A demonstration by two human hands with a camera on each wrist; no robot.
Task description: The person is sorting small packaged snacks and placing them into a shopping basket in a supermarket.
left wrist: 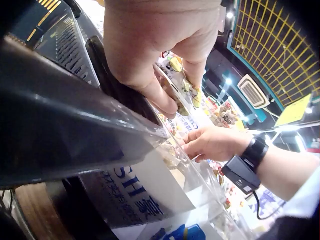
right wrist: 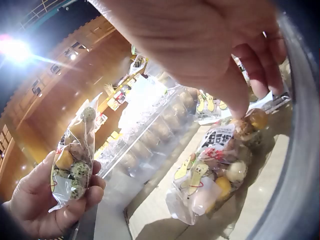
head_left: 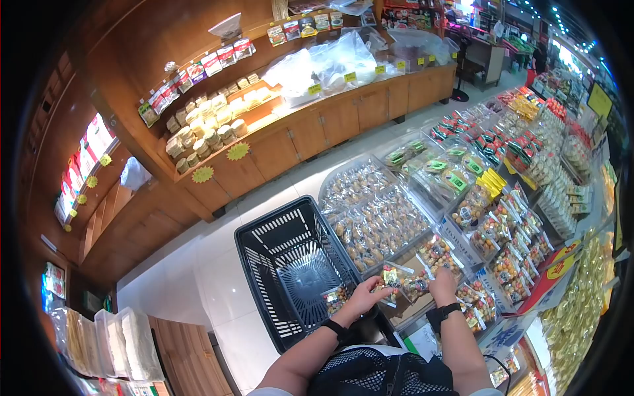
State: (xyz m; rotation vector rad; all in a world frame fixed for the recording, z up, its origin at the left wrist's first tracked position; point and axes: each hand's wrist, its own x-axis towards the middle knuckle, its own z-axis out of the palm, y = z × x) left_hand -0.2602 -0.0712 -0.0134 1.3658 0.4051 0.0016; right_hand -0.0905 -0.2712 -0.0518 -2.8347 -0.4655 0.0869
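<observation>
My left hand (head_left: 362,299) holds a small clear packet of coated round nuts (right wrist: 75,162) upright between thumb and fingers. It is beside the basket's right rim, over the near edge of the display bin. My right hand (head_left: 443,288) reaches into that bin (head_left: 404,310). In the right wrist view its thumb and fingers pinch the top end of another nut packet (right wrist: 220,167), whose body lies along the bin's tan floor. A black shopping basket (head_left: 246,254) stands to the left, with one similar packet (head_left: 335,299) inside near its right wall.
Beyond the bin, a clear tray (head_left: 376,221) is filled with wrapped snacks. More nut packets (head_left: 512,231) are stacked on the right, near a gold-wrapped pile (head_left: 581,297). A wooden counter (head_left: 264,158) runs along the back across the tiled floor (head_left: 211,264).
</observation>
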